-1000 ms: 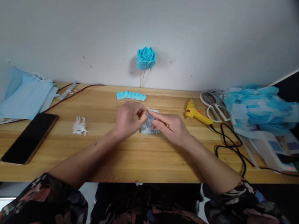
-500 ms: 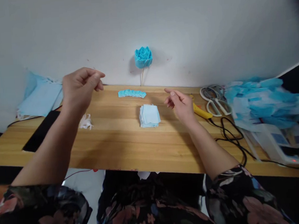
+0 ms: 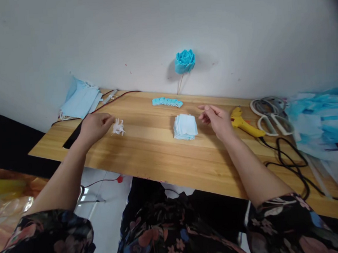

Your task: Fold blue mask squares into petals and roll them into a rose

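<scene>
My left hand (image 3: 96,127) is at the left of the table with its fingers pinched together, beside a small pile of white strips (image 3: 118,127). What the fingertips hold, if anything, is too small to make out. My right hand (image 3: 218,119) hovers with loosely bent fingers apart, holding nothing, just right of a stack of pale blue cut squares (image 3: 185,126). Behind the stack lies a row of folded bright blue pieces (image 3: 167,102), overlapping one another. A blue rose-like flower (image 3: 185,61) on a thin stick stands against the wall.
Right of my right hand lie a yellow glue gun (image 3: 246,124) with a black cord (image 3: 287,164) and white-handled scissors (image 3: 274,124). Blue and white material (image 3: 326,122) is heaped at the far right. Face masks (image 3: 80,100) and a black flat object (image 3: 73,136) lie at the left.
My left hand has come down from above the table to beside the white strips. My right hand stays near the stack. The view has swung left.
</scene>
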`<state>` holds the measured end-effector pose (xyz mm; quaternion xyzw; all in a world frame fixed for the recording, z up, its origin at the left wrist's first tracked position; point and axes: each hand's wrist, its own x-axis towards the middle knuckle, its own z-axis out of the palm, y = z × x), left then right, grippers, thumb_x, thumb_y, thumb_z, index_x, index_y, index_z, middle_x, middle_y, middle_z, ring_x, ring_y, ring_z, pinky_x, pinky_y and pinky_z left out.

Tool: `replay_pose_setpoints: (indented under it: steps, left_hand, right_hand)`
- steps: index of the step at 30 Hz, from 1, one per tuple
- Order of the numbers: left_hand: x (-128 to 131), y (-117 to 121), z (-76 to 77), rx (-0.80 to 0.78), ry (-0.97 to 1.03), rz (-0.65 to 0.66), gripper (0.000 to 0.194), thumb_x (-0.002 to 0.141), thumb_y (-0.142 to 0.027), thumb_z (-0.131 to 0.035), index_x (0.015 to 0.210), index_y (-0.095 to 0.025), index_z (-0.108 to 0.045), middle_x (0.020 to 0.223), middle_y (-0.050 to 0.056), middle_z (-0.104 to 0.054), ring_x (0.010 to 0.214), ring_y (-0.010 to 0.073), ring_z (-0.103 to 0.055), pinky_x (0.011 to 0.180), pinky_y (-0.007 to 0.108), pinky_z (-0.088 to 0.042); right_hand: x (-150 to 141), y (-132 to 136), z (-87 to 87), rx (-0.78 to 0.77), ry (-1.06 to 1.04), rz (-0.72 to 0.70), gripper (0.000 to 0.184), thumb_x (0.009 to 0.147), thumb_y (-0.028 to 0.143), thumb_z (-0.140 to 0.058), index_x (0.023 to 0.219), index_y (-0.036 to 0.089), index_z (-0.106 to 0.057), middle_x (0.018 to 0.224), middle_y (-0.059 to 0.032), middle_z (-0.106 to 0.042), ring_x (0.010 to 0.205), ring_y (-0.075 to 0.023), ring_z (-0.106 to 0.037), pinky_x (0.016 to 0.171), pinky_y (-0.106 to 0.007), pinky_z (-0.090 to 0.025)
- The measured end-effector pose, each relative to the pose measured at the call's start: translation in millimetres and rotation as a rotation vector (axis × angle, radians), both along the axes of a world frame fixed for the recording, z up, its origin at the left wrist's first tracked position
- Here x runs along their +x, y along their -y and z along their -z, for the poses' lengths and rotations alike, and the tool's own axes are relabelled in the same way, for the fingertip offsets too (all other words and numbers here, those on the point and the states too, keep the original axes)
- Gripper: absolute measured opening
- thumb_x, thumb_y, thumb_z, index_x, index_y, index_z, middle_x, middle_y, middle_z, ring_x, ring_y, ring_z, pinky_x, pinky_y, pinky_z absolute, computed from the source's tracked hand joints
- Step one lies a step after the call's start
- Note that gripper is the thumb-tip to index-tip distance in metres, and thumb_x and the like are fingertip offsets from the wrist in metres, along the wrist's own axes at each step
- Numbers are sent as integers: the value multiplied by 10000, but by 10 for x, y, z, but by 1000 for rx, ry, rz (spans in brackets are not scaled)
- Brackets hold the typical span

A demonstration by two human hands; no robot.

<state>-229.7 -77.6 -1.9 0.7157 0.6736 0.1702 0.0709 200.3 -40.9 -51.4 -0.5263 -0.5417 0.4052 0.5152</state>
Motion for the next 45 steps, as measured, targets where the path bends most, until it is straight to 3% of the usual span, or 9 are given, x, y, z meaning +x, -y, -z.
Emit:
replay_pose_setpoints:
  steps: [6,10,14,18,20,25,29,34,45]
  left_hand:
    - [-71,131,-80,-39,-88,189,408,868,-461,-489,1107,-230,-726,1200,65,-730,1109,257,-640,974,366,-458]
    - [-10,152,-164,9,-37,139,419,921,-515,-453,966,-208,-734,1098,41,-759,1075,234,-637,999,389,-474]
    - [-21,84,-66,244,-19,70,375,909,-493,-502,754,-214,-698,955,31,-759,1003,232,-658,977,431,-505]
    - [232,120,-33,522,-52,104,327,847,-399,-650,1116,-218,-693,1389,91,-608,1254,313,-563,1070,543,-440]
    - [524,205,-80,546,-9,229,382,851,-336,-667,1221,-244,-638,1398,89,-599,1306,297,-536,1106,529,-419]
    - [1316,230,-94,350,186,531,259,920,-332,-593,1153,-257,-675,1357,72,-623,1251,259,-576,1083,496,-450]
    - [1661,-156,128,80,542,521,405,919,-409,-587,1274,-219,-627,1335,115,-638,1182,255,-608,1036,467,-487]
    - [1903,-589,431,-116,779,489,476,903,-369,-589,1350,-208,-558,1294,141,-636,1155,255,-613,1009,472,-490]
    - [1919,-594,729,-122,1024,413,486,937,-447,-529,1344,-185,-490,1312,160,-612,1162,241,-610,977,437,-517]
  right_hand:
    - [2,-17,16,-32,-26,-23,414,830,558,-650,993,187,-732,667,-1,-674,530,-85,-538,514,-210,-422]
    - [3,-29,35,-45,10,-12,434,832,565,-631,995,176,-737,706,-14,-680,561,-91,-554,521,-209,-424]
    - [10,-30,51,-74,142,-23,491,852,592,-572,1037,170,-742,832,-62,-724,677,-143,-623,515,-227,-439]
    - [9,3,17,-38,324,-56,486,902,569,-501,1038,173,-749,920,-82,-757,812,-201,-677,628,-278,-498]
    - [-5,35,-29,-22,439,-82,477,919,556,-481,1018,177,-756,929,-80,-763,846,-219,-683,697,-304,-504]
    - [-31,95,-146,-45,617,-126,513,950,573,-425,930,186,-760,861,-75,-759,808,-231,-680,733,-331,-485]
    - [-25,117,-199,-70,657,-183,561,924,663,-438,1039,213,-754,979,-87,-772,912,-273,-700,796,-375,-511]
    - [-72,162,-229,-88,744,-216,667,872,670,-538,1341,205,-637,1160,-145,-740,1050,-332,-693,875,-461,-534]
    - [-171,197,-188,-128,773,-370,826,763,473,-735,1505,255,-446,1409,-115,-617,1237,-366,-604,998,-517,-487]
